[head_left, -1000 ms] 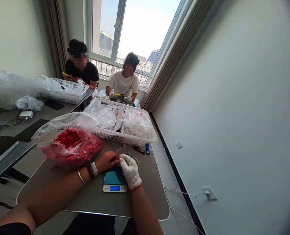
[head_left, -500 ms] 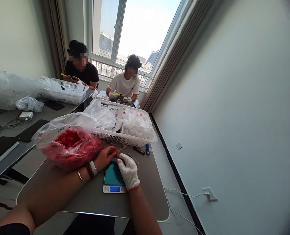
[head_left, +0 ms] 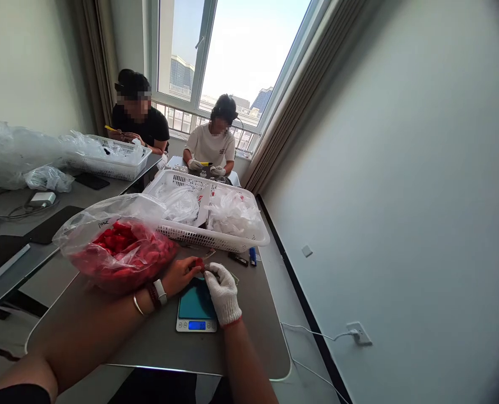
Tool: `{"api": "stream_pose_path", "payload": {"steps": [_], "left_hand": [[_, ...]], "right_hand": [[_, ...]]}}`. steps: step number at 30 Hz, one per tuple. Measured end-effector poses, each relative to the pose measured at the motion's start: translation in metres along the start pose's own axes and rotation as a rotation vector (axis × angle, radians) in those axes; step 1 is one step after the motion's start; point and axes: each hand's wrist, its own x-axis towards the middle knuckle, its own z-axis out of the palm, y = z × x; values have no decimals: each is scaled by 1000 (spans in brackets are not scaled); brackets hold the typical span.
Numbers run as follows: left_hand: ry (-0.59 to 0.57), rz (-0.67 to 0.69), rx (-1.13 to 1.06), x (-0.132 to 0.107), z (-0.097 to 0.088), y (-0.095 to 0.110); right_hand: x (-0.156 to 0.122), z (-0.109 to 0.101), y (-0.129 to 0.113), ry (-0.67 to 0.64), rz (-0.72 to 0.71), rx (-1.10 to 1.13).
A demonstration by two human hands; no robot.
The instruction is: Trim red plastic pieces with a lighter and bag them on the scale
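My bare left hand [head_left: 182, 275] pinches a small red piece [head_left: 199, 264] just beyond the scale; its exact kind is too small to make out. Close beside it, my right hand [head_left: 223, 289] in a white knit glove has thumb and fingers pressed together at the red piece's right side. Whether the glove grips that piece or something smaller is hidden. Below both hands lies a digital scale [head_left: 197, 303] with a teal top and a lit blue display. A clear plastic bag [head_left: 123, 252] full of red pieces stands to the left of my left hand.
A white plastic basket [head_left: 216, 240] holding clear bags stands behind my hands. A dark lighter-sized object [head_left: 238, 259] and a blue one [head_left: 253, 256] lie near its front corner. Two people sit by the window. A second basket [head_left: 119, 165] sits on the left table.
The red piece between my hands now shows more plainly, slightly raised. Both hands have shifted only a little. The person in white has leaned slightly left.
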Motion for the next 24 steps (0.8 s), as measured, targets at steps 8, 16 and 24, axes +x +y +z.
{"api": "stream_pose_path", "payload": {"steps": [8,16,24], "left_hand": [[6,20,-54,-1,3,-2],[20,102,131,0,2,-6],[27,265,144,-1,4,-7]], "right_hand": [[0,-2,2,-15,-45,-54],[2,-2,-3,-129,-159,-59],[5,-6,1,-73,-26,-76]]}}
